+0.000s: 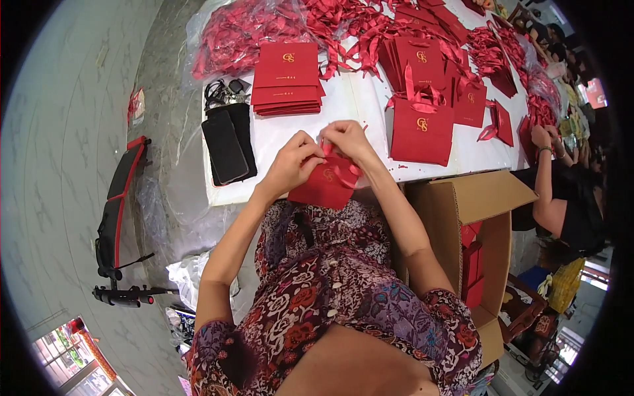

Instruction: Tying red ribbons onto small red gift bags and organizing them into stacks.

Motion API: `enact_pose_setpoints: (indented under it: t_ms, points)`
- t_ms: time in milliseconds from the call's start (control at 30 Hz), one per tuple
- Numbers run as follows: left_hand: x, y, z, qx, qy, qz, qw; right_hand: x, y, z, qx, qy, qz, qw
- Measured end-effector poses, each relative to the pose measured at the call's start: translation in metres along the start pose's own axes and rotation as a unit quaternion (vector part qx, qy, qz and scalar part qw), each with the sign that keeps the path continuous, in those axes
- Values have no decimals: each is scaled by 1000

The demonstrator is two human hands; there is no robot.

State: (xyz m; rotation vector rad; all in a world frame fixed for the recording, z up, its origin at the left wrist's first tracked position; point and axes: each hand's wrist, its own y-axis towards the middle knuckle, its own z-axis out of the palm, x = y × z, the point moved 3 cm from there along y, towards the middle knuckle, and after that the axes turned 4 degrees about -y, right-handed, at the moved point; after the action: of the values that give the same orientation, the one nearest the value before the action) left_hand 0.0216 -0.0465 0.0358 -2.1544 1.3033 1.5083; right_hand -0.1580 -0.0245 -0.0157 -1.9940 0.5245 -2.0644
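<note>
A small red gift bag (323, 188) with gold print lies tilted at the table's front edge, just before my body. My left hand (295, 158) pinches at the bag's upper left edge. At its top, my right hand (350, 140) closes its fingertips on a shiny red ribbon (327, 146). More of that ribbon crosses the bag's front at the right. Both sets of fingertips are close together, and what lies exactly between the left ones is partly hidden. Beyond my hands sits a stack of flat red bags (286, 79).
A black phone (225, 146) on a dark cloth lies at the left. Red bags with ribbons (422, 132) stand at the right, and a heap of red ribbons (247, 33) lies behind. An open cardboard box (485, 198) holds red bags beside me. Another person's arm (547, 178) reaches in at far right.
</note>
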Motion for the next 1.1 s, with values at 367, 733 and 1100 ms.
enact_pose_setpoints:
  t_ms: [367, 733, 1100]
  points:
    - [48, -6, -3, -120, 98, -127, 980, 2, -8, -49, -209, -238, -161, 935]
    - [60, 19, 26, -94, 264, -210, 937, -2, -2, -15, -237, -417, -140, 866]
    - [58, 18, 30, -232, -78, -219, 945, -4, -15, -6, -247, -487, -291, 785]
